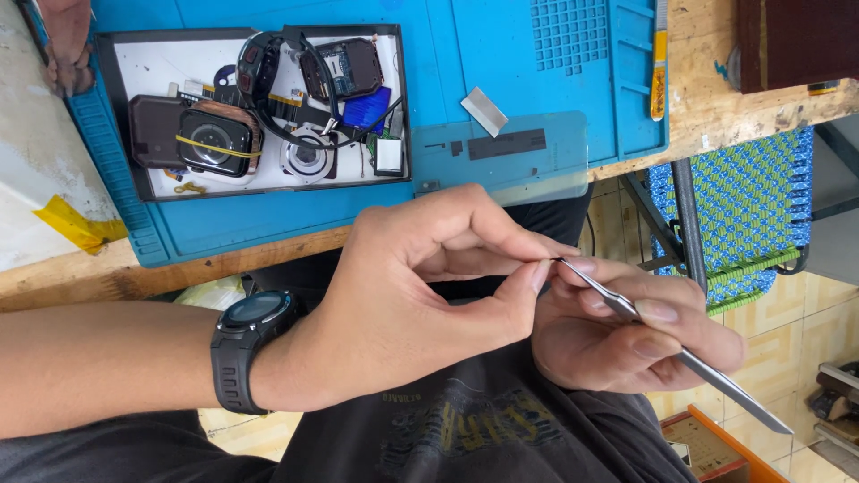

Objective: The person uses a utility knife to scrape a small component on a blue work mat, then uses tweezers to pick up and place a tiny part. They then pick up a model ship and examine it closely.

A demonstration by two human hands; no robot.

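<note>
A: Entry, head view. Left hand (403, 295) sits in front of the torso, below the counter (268, 255) edge, wristwatch (250, 344) on that wrist. Thumb and forefinger are pinched together; whatever sits between them is too small to make out

B: Right hand?

A: Right hand (626, 335) is closed around metal tweezers (680, 358), gripped about mid-shaft. Long axis runs on a diagonal: tips up-left, tail end down-right past the hand. The tips meet the left fingertips (540, 273) right at the pinch point, touching or very nearly

B: So which hand is nearer the pinch?

A: Both converge there. The left one makes the pinch; the tweezers come in from the right side, pointing straight at it. The two hands touch below the tips

B: Counter contents?

A: Blue work mat (501, 54) on wood. Shallow dark-rimmed parts tray (394, 107) holds disassembled small electronics: a black camera body (215, 139) with a yellow band, circuit boards, cables, a blue part. Just right of the tray lies a clear plastic sheet (555, 161); a small grey strip (484, 111) rests above it. All of it lies well apart from both hands, up and away

B: Anything else?

A: A woven blue-green chair (743, 215) shows at right, beyond the counter
</note>
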